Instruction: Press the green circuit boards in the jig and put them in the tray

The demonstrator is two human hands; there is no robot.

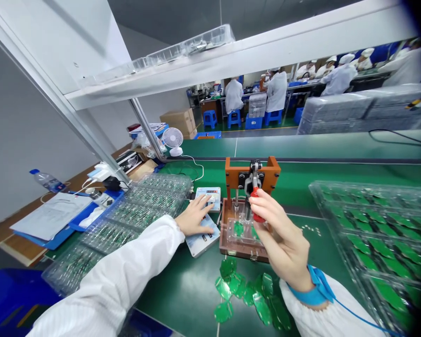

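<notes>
My right hand (282, 236) is closed around the red handle (256, 206) of a toggle clamp on an orange and brown test fixture (228, 241). A blue wrist strap (310, 288) circles that wrist. Under the clamp, a green circuit board (238, 228) lies in the clear plate of the fixture; a second one is partly hidden by my hand. My left hand (195, 216), fingers spread, rests over two white boxes: one with a red digital display (212, 192), the other a white control box (200, 239) nearer me. Several loose green boards (261, 306) lie in front of the fixture.
Clear trays of boards stand on the left (126, 220) and the right (382, 234). A small white fan (173, 139) is at the back left. Overhead runs a white shelf (182, 70). A water bottle (47, 181) lies far left. People in white coats sit in the background.
</notes>
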